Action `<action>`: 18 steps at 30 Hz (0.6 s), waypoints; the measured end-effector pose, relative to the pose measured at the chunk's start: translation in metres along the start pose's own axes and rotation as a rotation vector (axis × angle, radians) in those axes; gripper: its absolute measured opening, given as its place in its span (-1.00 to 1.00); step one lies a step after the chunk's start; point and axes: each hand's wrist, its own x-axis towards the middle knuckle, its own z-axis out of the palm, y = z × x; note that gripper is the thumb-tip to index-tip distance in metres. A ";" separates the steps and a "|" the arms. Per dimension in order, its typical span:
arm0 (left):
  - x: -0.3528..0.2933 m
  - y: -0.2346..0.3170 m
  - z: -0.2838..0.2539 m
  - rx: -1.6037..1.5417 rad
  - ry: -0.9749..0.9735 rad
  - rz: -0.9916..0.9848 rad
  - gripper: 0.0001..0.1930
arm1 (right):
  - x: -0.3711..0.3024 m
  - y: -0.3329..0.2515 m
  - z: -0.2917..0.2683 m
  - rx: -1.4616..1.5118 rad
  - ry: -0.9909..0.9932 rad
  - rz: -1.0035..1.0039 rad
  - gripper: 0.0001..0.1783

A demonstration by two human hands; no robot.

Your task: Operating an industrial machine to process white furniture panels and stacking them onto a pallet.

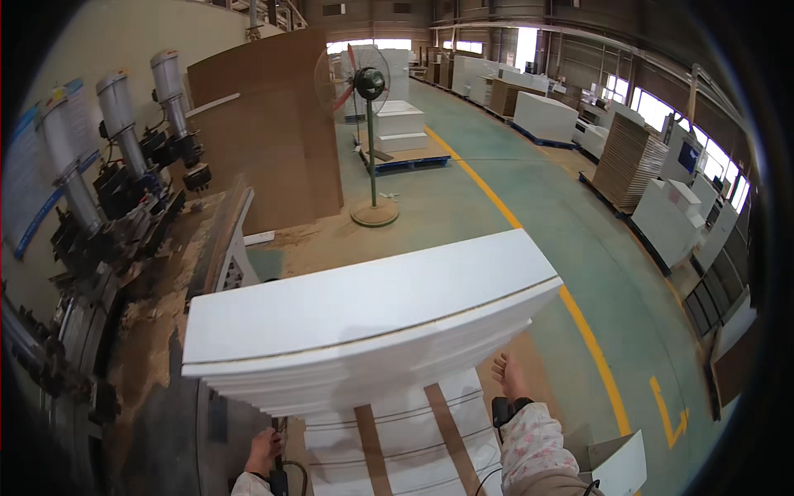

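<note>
A stack of white panels (372, 302) stands in front of me, its top panel tilted a little with a thin brown line along the near edge. Under it are more white boards (405, 450), with two brown strips (372, 446) running across them. My left hand (265, 449) is low at the stack's left side, beside the machine's edge, fingers curled; what they close on, if anything, is hidden. Just off the stack's right end, my right hand (510, 376) is held with bent fingers and nothing visible in it. Each wrist wears a dark band with a small device.
On the left is a dusty drilling machine (124, 331) with upright motor cylinders (116, 99). Ahead stand a pedestal fan (372, 132) and a large brown board (265, 132). A yellow line (591, 339) marks the floor; panel stacks (633, 157) on pallets line the right.
</note>
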 end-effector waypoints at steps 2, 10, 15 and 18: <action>0.047 -0.002 0.011 -0.014 0.011 -0.029 -0.79 | 0.018 -0.008 0.008 0.110 -0.067 -0.010 -0.45; 0.122 -0.010 0.024 -0.317 -0.294 0.137 -0.76 | 0.044 -0.012 0.045 -0.195 -0.199 0.062 -0.39; 0.132 -0.007 0.042 -0.302 -0.266 0.145 -0.75 | 0.034 -0.018 0.046 -0.080 -0.132 0.057 -0.40; 0.128 -0.009 0.049 -0.304 -0.265 0.150 -0.74 | 0.028 -0.024 0.048 -0.064 -0.111 0.043 -0.40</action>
